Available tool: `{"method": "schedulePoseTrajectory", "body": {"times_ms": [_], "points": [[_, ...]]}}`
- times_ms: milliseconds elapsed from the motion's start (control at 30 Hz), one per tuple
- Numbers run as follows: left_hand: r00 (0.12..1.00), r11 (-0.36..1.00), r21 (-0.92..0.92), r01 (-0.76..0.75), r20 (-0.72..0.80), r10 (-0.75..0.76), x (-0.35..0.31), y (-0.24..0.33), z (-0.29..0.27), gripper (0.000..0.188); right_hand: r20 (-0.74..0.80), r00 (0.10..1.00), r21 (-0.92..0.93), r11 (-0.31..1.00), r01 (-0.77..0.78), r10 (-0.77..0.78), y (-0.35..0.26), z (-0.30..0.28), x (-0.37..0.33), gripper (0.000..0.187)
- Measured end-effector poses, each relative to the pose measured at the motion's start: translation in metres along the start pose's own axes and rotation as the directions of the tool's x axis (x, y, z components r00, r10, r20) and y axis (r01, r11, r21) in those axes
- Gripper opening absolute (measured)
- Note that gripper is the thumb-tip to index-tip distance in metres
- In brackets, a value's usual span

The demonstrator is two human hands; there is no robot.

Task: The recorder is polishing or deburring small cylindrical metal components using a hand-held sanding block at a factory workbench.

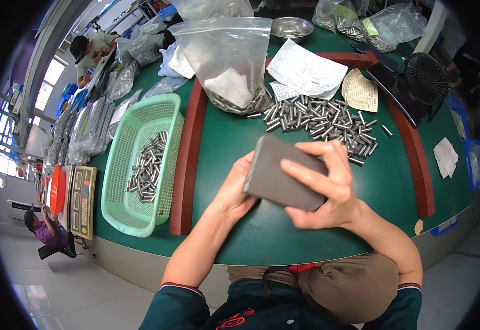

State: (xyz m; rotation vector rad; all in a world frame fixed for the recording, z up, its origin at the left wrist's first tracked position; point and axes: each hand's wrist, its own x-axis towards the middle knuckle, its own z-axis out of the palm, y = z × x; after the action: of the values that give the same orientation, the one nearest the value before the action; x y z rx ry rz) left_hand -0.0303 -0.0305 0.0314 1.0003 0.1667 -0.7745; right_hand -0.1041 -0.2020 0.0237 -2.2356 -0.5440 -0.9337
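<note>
Hands, left (234, 190) and right (322, 192), clamp a grey block (281, 173); sorted pins (147, 165) fill the basket (121, 214) at 9 o'clock, loose pins (322, 121) remain at 12 o'clock.

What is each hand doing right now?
Left hand: closed on the grey block, gripping its left end.
Right hand: closed on the same grey block, fingers over its top.
</note>
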Motion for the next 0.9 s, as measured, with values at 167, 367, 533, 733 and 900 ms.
{"method": "schedulePoseTrajectory", "body": {"times_ms": [167,367,533,733,900], "points": [[0.879,0.996,0.024,-0.091,0.471,0.069,0.022,-0.013,-0.040,0.017,-0.224,0.956,-0.185,0.954,-0.234,0.191,0.023,0.007,0.004,0.061],[0.994,0.995,0.036,-0.092,-0.054,0.094,0.005,-0.015,0.004,0.023,-0.121,0.993,-0.126,0.992,-0.026,0.011,0.000,0.005,-0.004,0.063],[0.873,0.974,-0.031,-0.223,0.438,0.214,0.015,-0.002,-0.041,0.019,-0.348,0.931,-0.362,0.899,-0.245,0.113,0.040,-0.015,0.000,0.062],[0.400,0.127,0.816,-0.565,0.136,0.906,-0.039,0.050,-0.053,0.016,-0.713,0.679,-0.232,0.854,-0.466,0.177,0.087,-0.064,-0.009,0.049],[0.378,-0.264,0.964,0.021,0.237,0.895,-0.080,0.088,-0.123,0.018,-0.744,0.611,-0.095,0.862,-0.499,0.272,0.082,-0.071,-0.005,0.049]]}}
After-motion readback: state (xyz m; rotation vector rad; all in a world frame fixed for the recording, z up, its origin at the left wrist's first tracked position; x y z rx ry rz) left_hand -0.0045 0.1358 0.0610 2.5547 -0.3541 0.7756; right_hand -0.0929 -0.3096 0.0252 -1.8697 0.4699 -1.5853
